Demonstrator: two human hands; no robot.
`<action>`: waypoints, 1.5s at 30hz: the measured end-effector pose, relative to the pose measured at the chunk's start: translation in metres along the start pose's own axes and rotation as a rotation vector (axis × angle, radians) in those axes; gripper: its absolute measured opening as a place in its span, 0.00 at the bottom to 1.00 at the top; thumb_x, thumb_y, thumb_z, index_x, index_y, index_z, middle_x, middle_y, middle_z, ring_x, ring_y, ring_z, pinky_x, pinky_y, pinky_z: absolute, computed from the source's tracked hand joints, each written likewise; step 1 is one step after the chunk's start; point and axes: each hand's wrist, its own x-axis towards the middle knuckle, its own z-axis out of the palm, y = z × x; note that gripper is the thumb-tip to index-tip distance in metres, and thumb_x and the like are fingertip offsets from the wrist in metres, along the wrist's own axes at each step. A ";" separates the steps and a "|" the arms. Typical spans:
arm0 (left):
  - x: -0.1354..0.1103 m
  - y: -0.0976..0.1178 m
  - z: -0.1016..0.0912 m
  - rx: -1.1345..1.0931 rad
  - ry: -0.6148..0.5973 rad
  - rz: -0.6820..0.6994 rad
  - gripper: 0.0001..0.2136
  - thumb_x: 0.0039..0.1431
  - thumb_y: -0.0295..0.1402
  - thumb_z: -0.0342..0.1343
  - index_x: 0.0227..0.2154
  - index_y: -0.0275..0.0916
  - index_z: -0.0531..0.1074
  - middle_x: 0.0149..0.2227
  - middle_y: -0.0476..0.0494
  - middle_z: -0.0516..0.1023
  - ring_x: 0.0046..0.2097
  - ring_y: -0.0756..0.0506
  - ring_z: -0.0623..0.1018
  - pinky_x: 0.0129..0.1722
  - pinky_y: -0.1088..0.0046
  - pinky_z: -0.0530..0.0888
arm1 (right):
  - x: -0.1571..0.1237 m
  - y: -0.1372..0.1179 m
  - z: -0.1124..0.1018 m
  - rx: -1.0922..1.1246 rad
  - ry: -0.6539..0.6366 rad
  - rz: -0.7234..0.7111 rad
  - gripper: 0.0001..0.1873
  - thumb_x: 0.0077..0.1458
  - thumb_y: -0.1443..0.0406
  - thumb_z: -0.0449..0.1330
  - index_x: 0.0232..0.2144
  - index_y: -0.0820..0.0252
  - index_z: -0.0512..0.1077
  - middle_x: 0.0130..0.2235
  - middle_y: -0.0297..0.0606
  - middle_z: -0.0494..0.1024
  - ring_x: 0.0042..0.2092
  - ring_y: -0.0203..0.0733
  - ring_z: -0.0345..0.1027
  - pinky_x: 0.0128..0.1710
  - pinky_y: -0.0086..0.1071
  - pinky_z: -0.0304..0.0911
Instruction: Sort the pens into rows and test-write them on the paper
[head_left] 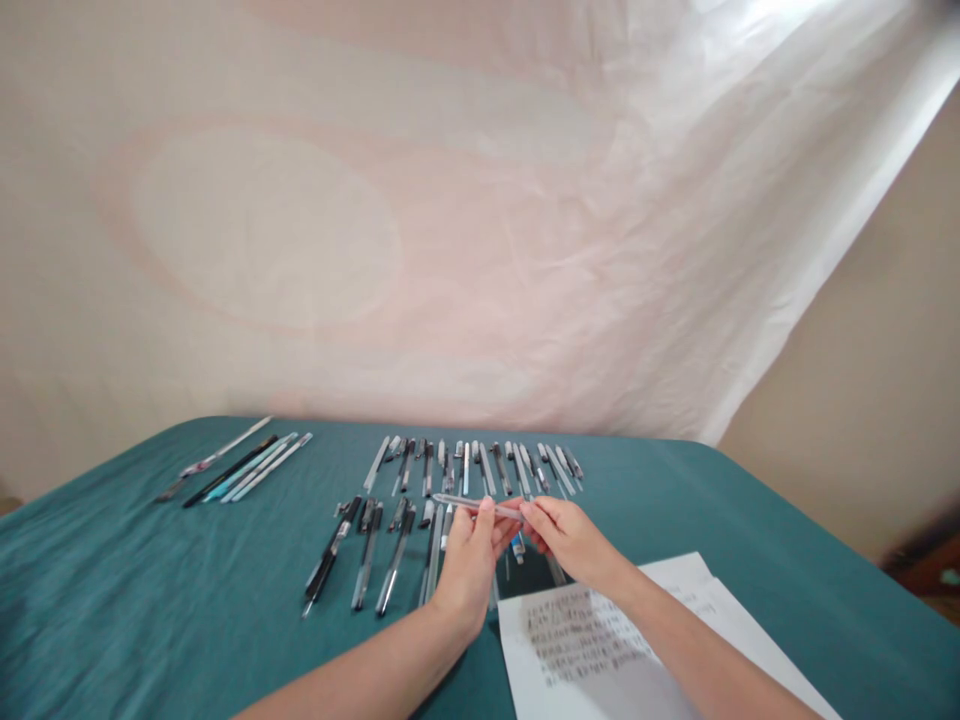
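A slim translucent pen barrel (457, 501) lies almost level between my two hands, its pointed end to the left. My left hand (469, 560) grips it between thumb and fingers near the middle. The thumb and fingers of my right hand (566, 538) pinch its right end; whether they also hold a small part there is hidden. Below and left of my left hand lie pens with their caps off, among them a black pen (330, 560) and a clear pen (396, 560). A small blue-and-white piece (518, 547) shows just under my hands.
Several pens and caps form a back row (484, 468) on the green cloth (150, 600). At the far left are a brush (217, 458), a black pen (232, 470) and pale blue pens (262, 468). Handwritten paper sheets (540, 690) lie under my right forearm. A pale curtain (465, 220) hangs behind.
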 end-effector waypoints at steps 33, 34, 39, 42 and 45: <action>0.005 -0.002 -0.008 0.013 0.008 0.022 0.09 0.54 0.38 0.50 0.31 0.37 0.60 0.39 0.38 0.76 0.44 0.45 0.74 0.49 0.61 0.66 | 0.003 0.005 -0.003 0.171 -0.082 0.116 0.18 0.47 0.52 0.56 0.30 0.62 0.68 0.25 0.33 0.69 0.25 0.32 0.62 0.19 0.23 0.58; 0.005 -0.002 -0.008 0.014 0.009 0.023 0.09 0.54 0.39 0.50 0.31 0.37 0.60 0.39 0.38 0.76 0.44 0.45 0.74 0.49 0.61 0.66 | 0.003 0.006 -0.003 0.181 -0.090 0.130 0.18 0.46 0.52 0.56 0.31 0.62 0.68 0.26 0.33 0.69 0.25 0.32 0.62 0.19 0.23 0.58; 0.005 -0.002 -0.008 0.009 0.016 0.015 0.10 0.53 0.39 0.52 0.30 0.38 0.61 0.39 0.38 0.76 0.43 0.45 0.75 0.49 0.61 0.66 | 0.004 0.007 -0.003 0.239 -0.076 0.180 0.22 0.51 0.50 0.48 0.28 0.64 0.67 0.26 0.36 0.71 0.24 0.32 0.62 0.19 0.24 0.57; 0.005 -0.002 -0.008 0.012 0.020 0.017 0.10 0.53 0.39 0.52 0.30 0.37 0.61 0.39 0.38 0.76 0.43 0.45 0.75 0.49 0.61 0.66 | 0.004 0.008 -0.004 0.211 -0.054 0.143 0.18 0.48 0.52 0.55 0.27 0.63 0.67 0.24 0.33 0.69 0.24 0.31 0.61 0.19 0.23 0.57; 0.005 -0.003 -0.009 0.018 0.015 0.017 0.10 0.53 0.39 0.51 0.30 0.37 0.61 0.39 0.38 0.76 0.43 0.45 0.75 0.49 0.61 0.66 | 0.004 0.008 -0.004 0.222 -0.075 0.152 0.18 0.45 0.53 0.58 0.30 0.62 0.67 0.25 0.32 0.69 0.24 0.32 0.62 0.20 0.23 0.58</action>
